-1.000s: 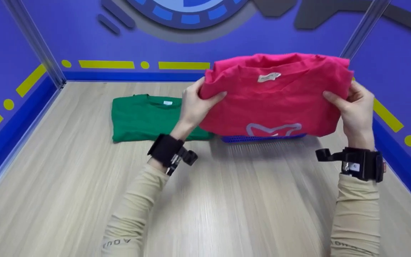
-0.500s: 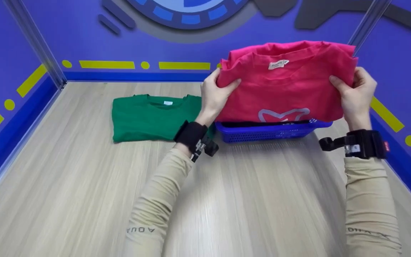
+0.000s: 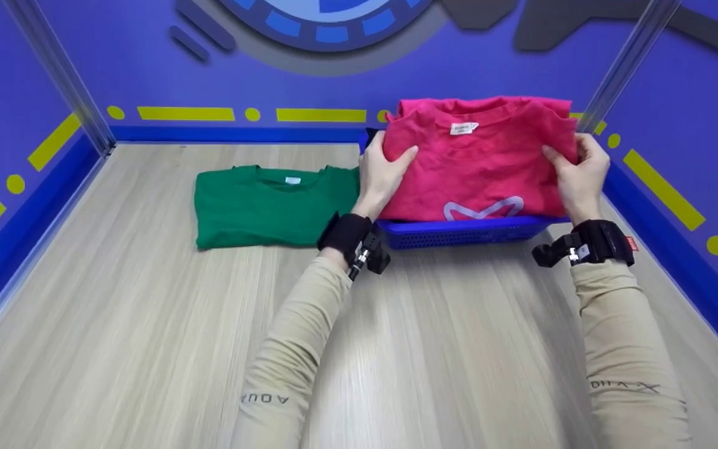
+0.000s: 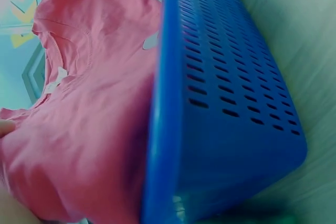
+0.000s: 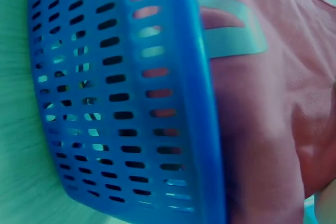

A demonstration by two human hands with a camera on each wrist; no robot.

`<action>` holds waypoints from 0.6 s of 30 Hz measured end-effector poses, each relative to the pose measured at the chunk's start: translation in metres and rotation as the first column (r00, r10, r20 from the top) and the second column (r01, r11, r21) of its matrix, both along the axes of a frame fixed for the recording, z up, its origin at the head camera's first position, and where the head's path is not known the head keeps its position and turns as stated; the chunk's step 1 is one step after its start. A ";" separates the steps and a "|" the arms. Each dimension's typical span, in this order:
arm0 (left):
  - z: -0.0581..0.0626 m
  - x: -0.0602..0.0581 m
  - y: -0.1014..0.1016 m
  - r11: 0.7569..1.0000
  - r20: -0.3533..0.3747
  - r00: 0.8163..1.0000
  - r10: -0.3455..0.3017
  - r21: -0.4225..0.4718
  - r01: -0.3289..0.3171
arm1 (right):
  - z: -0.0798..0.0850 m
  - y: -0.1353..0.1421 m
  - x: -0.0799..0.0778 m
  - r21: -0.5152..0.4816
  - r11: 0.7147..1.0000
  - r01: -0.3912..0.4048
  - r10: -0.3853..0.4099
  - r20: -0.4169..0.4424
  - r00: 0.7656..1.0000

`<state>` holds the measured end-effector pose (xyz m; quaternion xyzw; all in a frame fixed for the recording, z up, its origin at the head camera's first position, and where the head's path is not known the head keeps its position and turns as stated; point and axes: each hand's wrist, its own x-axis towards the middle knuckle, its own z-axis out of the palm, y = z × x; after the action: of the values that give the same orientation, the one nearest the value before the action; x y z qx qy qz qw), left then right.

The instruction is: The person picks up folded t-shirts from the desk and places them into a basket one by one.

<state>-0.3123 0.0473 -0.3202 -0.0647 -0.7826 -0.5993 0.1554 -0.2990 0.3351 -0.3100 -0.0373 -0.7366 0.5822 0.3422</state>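
A folded pink T-shirt [image 3: 477,165] with a white neck label and a pale printed outline hangs between both hands, its lower edge inside the front rim of a blue perforated basket [image 3: 459,236]. My left hand [image 3: 382,171] pinches the shirt's left side, thumb on the front. On the opposite side my right hand [image 3: 582,178] grips it the same way. In the left wrist view the pink cloth [image 4: 100,93] dips behind the basket wall [image 4: 231,93]. Pink shows through the upper holes of the basket [image 5: 121,98] in the right wrist view. Most of the basket's inside is hidden.
A folded green T-shirt [image 3: 265,209] lies flat on the wooden table [image 3: 147,324], left of the basket. A bit of black cloth [image 3: 371,135] shows at the basket's back left. Blue printed panels [image 3: 309,81] enclose the table at the back and sides.
Both hands carried the pink shirt right and up over the basket, then lowered it and shifted slightly left, so its bottom edge is now within the rim. The green shirt stayed put.
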 end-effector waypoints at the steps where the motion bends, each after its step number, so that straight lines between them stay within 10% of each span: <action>1: -0.001 0.000 -0.001 1.000 0.006 1.000 -0.004 -0.001 0.004 | -0.002 0.001 -0.003 0.014 1.000 0.011 -0.011 0.007 1.000; 18: -0.018 -0.006 -0.003 0.993 0.146 0.987 -0.065 0.103 0.050 | -0.020 0.005 -0.025 0.438 0.895 0.082 -0.198 0.228 0.953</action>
<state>-0.3184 0.0448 -0.3381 -0.0344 -0.7591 -0.6449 0.0820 -0.3236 0.3399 -0.3303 -0.0933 -0.8798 0.3717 0.2813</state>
